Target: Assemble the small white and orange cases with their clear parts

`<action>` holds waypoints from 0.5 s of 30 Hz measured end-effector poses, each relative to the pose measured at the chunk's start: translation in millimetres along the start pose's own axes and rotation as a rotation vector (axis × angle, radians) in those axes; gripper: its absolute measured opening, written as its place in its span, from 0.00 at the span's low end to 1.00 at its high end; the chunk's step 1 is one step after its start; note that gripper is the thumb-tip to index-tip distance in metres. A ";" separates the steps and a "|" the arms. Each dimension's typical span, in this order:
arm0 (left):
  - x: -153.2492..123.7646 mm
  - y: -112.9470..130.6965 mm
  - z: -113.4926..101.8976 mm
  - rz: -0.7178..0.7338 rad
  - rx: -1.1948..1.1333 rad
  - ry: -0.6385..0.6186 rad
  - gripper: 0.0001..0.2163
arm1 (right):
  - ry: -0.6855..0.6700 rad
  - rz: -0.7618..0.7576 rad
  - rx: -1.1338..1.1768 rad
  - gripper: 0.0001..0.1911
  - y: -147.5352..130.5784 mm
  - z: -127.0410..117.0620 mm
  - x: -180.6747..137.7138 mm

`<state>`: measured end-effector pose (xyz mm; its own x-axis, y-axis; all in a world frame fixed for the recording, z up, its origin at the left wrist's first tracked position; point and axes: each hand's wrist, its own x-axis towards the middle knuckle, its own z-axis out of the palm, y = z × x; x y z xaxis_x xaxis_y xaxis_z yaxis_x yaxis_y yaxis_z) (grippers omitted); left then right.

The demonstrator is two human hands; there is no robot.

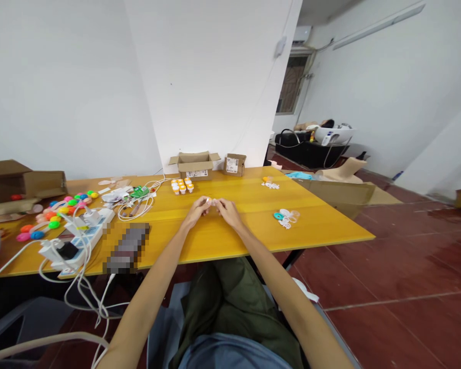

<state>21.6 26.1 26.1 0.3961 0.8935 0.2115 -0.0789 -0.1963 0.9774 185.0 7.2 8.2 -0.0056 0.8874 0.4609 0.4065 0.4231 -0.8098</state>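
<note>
My left hand (197, 210) and my right hand (227, 211) meet over the middle of the yellow table (230, 241). Their fingertips are pinched together on a small white piece (211, 202) held between them; it is too small to name. Beyond my hands stands a cluster of several small white cups with orange lids (182, 186). To my right lies a little heap of clear and white round parts with one teal ring (285, 218). A further small group of white and orange parts (270, 183) sits at the far right of the table.
A white power strip with plugs and cables (79, 237) lies at the left, with colourful round pieces (57, 214) behind it. Open cardboard boxes (194, 164) stand at the back edge and more cardboard (19, 182) at the far left. Red tiled floor lies to the right.
</note>
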 end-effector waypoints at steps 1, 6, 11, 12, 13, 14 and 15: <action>0.2 -0.2 -0.2 -0.001 0.002 -0.004 0.18 | -0.005 0.013 -0.012 0.25 0.2 0.0 0.0; 0.9 -1.4 -0.4 0.003 0.015 -0.011 0.17 | -0.009 0.040 -0.028 0.29 2.5 1.1 -0.2; 1.3 -0.8 0.6 -0.026 -0.006 0.001 0.19 | -0.006 -0.007 0.010 0.25 4.8 3.1 0.3; 1.6 -1.1 0.5 -0.033 -0.013 0.005 0.19 | -0.004 -0.026 0.019 0.23 4.8 3.8 0.4; 2.1 -1.7 0.2 -0.039 -0.019 0.010 0.19 | 0.000 -0.047 0.031 0.22 4.8 4.7 0.5; 2.6 -2.5 -0.1 -0.043 -0.024 0.015 0.19 | 0.006 -0.068 0.047 0.20 4.7 5.7 0.5; 3.1 -3.4 -0.6 -0.046 -0.027 0.019 0.19 | 0.014 -0.084 0.064 0.19 4.6 6.8 0.5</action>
<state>22.6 29.8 23.4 0.3820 0.9090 0.1667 -0.0859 -0.1446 0.9857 180.6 10.9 2.2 -0.0238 0.8458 0.5329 0.3461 0.5071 -0.7894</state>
